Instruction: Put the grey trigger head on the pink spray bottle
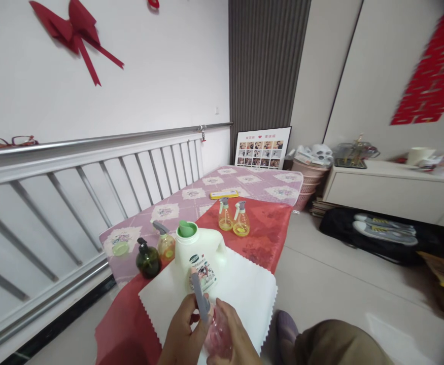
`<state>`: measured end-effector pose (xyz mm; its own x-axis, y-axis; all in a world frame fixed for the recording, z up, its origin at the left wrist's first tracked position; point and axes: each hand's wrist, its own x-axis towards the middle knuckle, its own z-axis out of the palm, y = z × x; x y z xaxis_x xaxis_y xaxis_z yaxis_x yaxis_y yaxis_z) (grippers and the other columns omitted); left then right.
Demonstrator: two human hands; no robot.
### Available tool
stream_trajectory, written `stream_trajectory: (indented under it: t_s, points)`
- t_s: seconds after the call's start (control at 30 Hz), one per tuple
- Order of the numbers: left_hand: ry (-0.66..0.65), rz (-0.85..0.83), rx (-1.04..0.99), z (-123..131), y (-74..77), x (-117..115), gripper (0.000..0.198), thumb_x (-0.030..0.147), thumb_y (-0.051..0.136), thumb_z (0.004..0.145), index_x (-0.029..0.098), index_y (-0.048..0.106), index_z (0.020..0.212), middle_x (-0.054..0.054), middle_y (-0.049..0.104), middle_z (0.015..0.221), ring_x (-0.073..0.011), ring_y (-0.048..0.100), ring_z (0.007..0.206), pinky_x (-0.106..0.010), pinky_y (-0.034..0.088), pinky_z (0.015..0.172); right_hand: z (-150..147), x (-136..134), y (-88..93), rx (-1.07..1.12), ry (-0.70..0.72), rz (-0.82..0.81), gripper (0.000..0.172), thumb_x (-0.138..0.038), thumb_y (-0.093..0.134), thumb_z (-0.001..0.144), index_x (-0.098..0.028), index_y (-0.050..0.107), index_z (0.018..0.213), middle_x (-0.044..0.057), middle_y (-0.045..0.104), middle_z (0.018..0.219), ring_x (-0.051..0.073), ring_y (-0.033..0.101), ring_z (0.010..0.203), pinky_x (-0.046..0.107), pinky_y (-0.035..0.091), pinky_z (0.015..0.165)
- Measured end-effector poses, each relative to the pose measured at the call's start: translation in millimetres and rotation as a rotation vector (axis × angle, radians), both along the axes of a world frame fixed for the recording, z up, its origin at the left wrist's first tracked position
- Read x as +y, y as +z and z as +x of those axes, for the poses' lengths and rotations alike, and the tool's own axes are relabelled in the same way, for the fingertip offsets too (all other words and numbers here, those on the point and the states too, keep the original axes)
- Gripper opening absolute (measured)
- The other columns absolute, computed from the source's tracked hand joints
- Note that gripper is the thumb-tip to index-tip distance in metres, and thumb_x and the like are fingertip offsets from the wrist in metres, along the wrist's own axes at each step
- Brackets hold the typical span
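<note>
Bottom centre of frame: left hand [181, 332] and right hand [235, 339] both grasp one clear pink spray bottle [216, 332] with a grey trigger head, above a white cloth [244, 289]. Just above it: one white jug [201, 253], green cap. Left of the jug: one dark green pump bottle [147, 259], one amber sprayer [166, 243]. Further up, centre: two yellow sprayers [233, 219] on the red cloth [260, 228].

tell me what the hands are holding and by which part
Both hands hold one small clear spray bottle. The left hand takes its grip at the grey spray head, while the right hand wraps the bottle's body.
</note>
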<state>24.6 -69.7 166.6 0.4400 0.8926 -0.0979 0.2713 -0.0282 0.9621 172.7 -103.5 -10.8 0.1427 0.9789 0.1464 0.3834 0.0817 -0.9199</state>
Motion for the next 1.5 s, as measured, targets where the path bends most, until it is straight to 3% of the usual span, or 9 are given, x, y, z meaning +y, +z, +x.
stream_trajectory:
  t_s: [0.13,0.27,0.4,0.53,0.67,0.83,1.07,1.17,1.5]
  points:
    - [0.005,0.014,0.007,0,-3.5,1,0.046,0.057,0.054,0.085,0.021,0.060,0.114,-0.011,0.071,0.115,-0.0270,0.067,0.105,-0.046,0.048,0.099,0,-1,-1.1,0.010,0.003,0.003,0.116,-0.006,0.077,0.044,-0.023,0.032,0.149,0.017,0.040,0.153,0.038,0.040,0.143,0.051,0.035,0.119]
    - [-0.058,0.069,0.076,-1,2.4,2,0.038,0.053,0.051,0.088,0.021,0.061,0.106,-0.010,0.070,0.111,-0.0260,0.067,0.103,-0.045,0.048,0.097,0,-1,3.4,0.023,0.003,-0.015,0.115,-0.007,0.078,0.044,-0.023,0.032,0.148,0.016,0.040,0.152,0.038,0.039,0.144,0.049,0.034,0.120]
    - [-0.100,0.114,0.143,-2,6.9,4,0.033,0.051,0.047,0.090,0.022,0.061,0.099,-0.008,0.068,0.104,-0.0251,0.066,0.099,-0.043,0.049,0.094,0,-3,14.2,0.023,0.009,-0.044,0.115,-0.005,0.078,0.043,-0.024,0.033,0.148,0.016,0.041,0.152,0.037,0.039,0.144,0.051,0.033,0.121]
    - [-0.163,0.227,0.212,-2,4.7,6,0.026,0.038,0.048,0.088,0.020,0.060,0.101,-0.010,0.065,0.107,-0.0256,0.062,0.104,-0.040,0.048,0.096,-1,-5,26.8,0.051,0.036,-0.068,0.112,-0.004,0.077,0.047,-0.030,0.035,0.148,0.013,0.044,0.151,0.036,0.044,0.140,0.050,0.039,0.117]
    - [-0.180,0.205,0.178,-3,1.7,6,0.024,0.035,0.046,0.089,0.020,0.060,0.101,-0.009,0.065,0.105,-0.0236,0.061,0.101,-0.038,0.048,0.095,-1,-8,37.4,0.068,0.047,-0.054,0.109,-0.002,0.075,0.049,-0.029,0.035,0.147,0.013,0.044,0.152,0.034,0.046,0.140,0.047,0.040,0.116]
    - [-0.198,0.129,0.052,-6,-3.0,7,0.032,0.044,0.049,0.090,0.021,0.062,0.108,-0.007,0.070,0.105,-0.0224,0.063,0.098,-0.036,0.049,0.091,1,-10,48.1,0.045,0.079,-0.041,0.108,-0.002,0.073,0.049,-0.022,0.031,0.146,0.018,0.040,0.154,0.036,0.039,0.145,0.051,0.032,0.120]
    - [-0.180,0.063,-0.010,-7,-15.9,8,0.052,0.052,0.051,0.091,0.019,0.057,0.130,-0.013,0.066,0.135,-0.0269,0.060,0.125,-0.040,0.044,0.111,2,-12,73.6,0.097,0.103,-0.042,0.103,0.001,0.069,0.050,-0.021,0.031,0.143,0.019,0.042,0.154,0.034,0.037,0.147,0.051,0.029,0.123]
    - [-0.140,0.056,-0.005,-5,-17.1,5,0.055,0.054,0.048,0.092,0.016,0.055,0.132,-0.016,0.065,0.137,-0.0283,0.059,0.127,-0.041,0.046,0.111,1,-14,80.7,0.105,0.109,-0.025,0.102,0.002,0.067,0.050,-0.024,0.033,0.143,0.017,0.044,0.153,0.034,0.039,0.146,0.050,0.031,0.122]
    - [-0.120,0.051,0.014,-3,-20.2,4,0.059,0.058,0.047,0.091,0.015,0.055,0.130,-0.017,0.065,0.138,-0.0293,0.060,0.127,-0.042,0.046,0.111,1,-13,71.4,0.103,0.097,0.002,0.104,0.003,0.065,0.047,-0.025,0.034,0.142,0.014,0.045,0.150,0.033,0.042,0.143,0.050,0.033,0.120]
